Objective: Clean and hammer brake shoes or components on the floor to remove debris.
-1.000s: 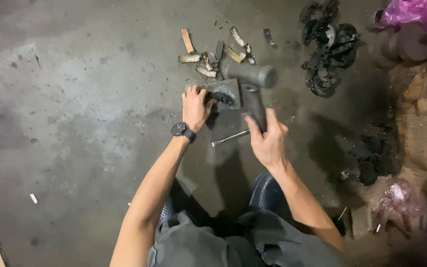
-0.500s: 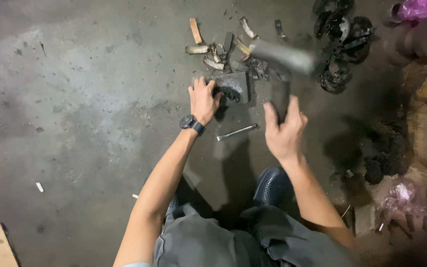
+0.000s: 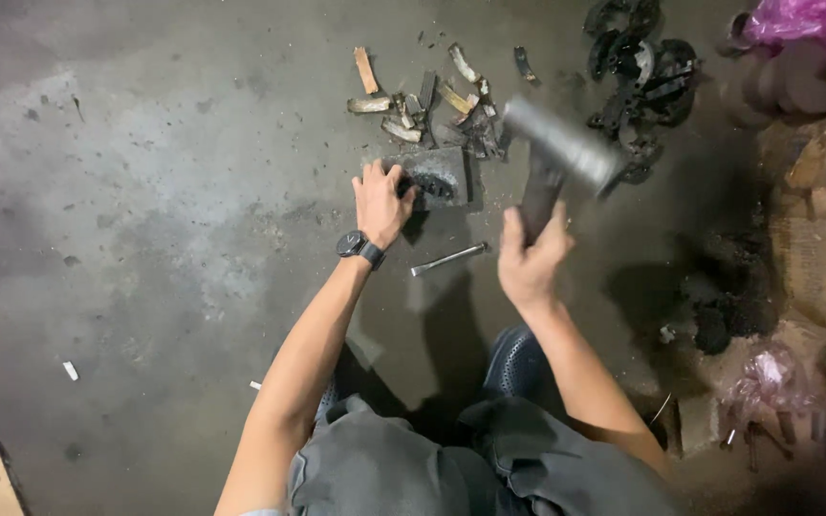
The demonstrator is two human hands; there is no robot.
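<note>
My right hand (image 3: 528,258) grips the handle of a heavy grey hammer (image 3: 558,145), raised and blurred above the floor to the right of a dark metal block (image 3: 446,172). My left hand (image 3: 380,201), with a black watch on the wrist, presses a small dark part against that block. A thin metal rod (image 3: 448,259) lies on the concrete between my hands.
Broken curved strips and scraps (image 3: 413,91) lie beyond the block. A heap of black metal parts (image 3: 647,67) sits at the upper right, with a pink plastic bag (image 3: 805,19) and cardboard (image 3: 815,239) along the right edge. A dark shoe (image 3: 518,358) shows below.
The hammer has swung up and to the right, away from the block. My left hand stays on the part at the block.
</note>
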